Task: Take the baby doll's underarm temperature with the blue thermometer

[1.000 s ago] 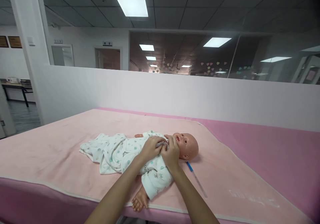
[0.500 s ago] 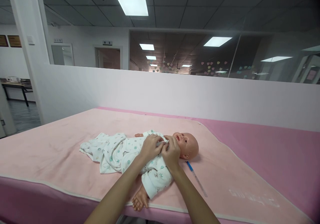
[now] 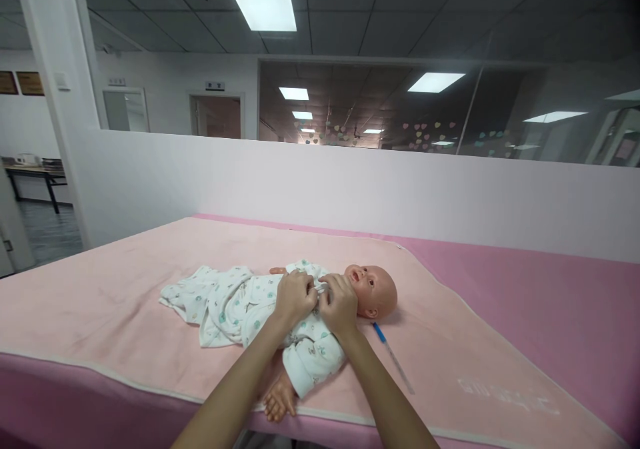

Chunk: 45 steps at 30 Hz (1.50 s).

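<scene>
A baby doll (image 3: 376,292) lies on its back with its head to the right. It wears a white baby garment (image 3: 235,309) with green prints. Over the doll's upper chest my left hand (image 3: 296,295) is closed, its fingers curled in. Close beside it, near the doll's chin, my right hand (image 3: 340,305) is closed too, fingers bent towards the left. A small whitish thing (image 3: 321,287) shows between the fingertips; whether it is part of the garment I cannot tell. Right of my right forearm lies a thin clear stick with a blue end (image 3: 380,333), perhaps a thermometer in its case.
The doll rests on a pale pink blanket (image 3: 475,342) spread over a pink padded surface (image 3: 540,289). Behind it runs a low white wall (image 3: 350,189) with glass above. At the far left stands a desk (image 3: 37,171) beyond a doorway.
My hands have shifted slightly left and the fingers of my left hand have curled in more. The doll and the blue-ended stick have stayed in place.
</scene>
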{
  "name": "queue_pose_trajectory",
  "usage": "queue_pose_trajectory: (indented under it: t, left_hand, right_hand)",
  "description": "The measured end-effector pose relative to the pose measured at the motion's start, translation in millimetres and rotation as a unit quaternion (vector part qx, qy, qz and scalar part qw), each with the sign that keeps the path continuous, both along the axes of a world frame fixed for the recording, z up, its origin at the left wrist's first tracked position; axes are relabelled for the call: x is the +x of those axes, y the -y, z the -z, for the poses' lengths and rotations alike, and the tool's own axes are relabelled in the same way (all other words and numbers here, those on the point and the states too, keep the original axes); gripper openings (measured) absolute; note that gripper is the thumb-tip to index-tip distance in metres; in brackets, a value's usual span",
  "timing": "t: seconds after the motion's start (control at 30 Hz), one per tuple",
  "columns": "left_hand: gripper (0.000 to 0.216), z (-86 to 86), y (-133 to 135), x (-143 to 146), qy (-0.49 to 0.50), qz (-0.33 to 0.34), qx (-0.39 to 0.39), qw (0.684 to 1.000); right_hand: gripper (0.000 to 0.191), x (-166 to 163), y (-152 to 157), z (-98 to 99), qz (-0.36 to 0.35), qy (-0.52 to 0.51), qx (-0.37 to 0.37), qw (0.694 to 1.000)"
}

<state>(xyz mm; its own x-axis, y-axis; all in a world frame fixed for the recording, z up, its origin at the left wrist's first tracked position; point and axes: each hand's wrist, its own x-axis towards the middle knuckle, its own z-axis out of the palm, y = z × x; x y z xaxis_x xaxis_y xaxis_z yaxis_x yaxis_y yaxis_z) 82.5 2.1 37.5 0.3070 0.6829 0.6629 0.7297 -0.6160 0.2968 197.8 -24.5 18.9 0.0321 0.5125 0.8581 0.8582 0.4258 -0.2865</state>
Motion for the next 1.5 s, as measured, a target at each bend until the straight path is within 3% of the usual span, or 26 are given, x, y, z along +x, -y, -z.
queue_pose_trajectory:
  t: [0.2, 0.53, 0.7, 0.87, 1.07, 1.5]
  left_hand:
    - [0.014, 0.8, 0.3, -3.9, 0.015, -0.033, -0.020, 0.999]
    - [0.012, 2.2, 0.3, -8.9, 0.004, -0.043, -0.021, 0.999]
    - [0.007, 0.1, 4.1, -9.3, 0.006, -0.029, -0.012, 0.999]
    - [0.010, 4.3, 14.7, -18.0, -0.027, 0.004, 0.037, 0.999]
    - [0.018, 8.2, 21.7, -34.8, -0.017, 0.054, 0.035, 0.998]
    - [0.018, 13.6, 17.2, -32.4, 0.006, 0.056, 0.053, 0.997]
  right_hand:
    - [0.009, -1.6, 1.3, -2.6, -0.027, 0.035, -0.031, 0.999]
    - [0.011, -2.1, 0.1, -1.3, 0.001, 0.030, -0.022, 0.999]
    - [0.011, -2.0, -0.2, -1.8, 0.007, 0.028, -0.020, 0.999]
    - [0.012, -2.0, 0.6, -2.3, 0.011, 0.040, -0.025, 0.999]
    - [0.013, -2.2, -0.3, -0.7, 0.012, 0.037, -0.013, 0.999]
    - [0.013, -1.3, -1.5, -0.2, 0.009, 0.027, -0.025, 0.999]
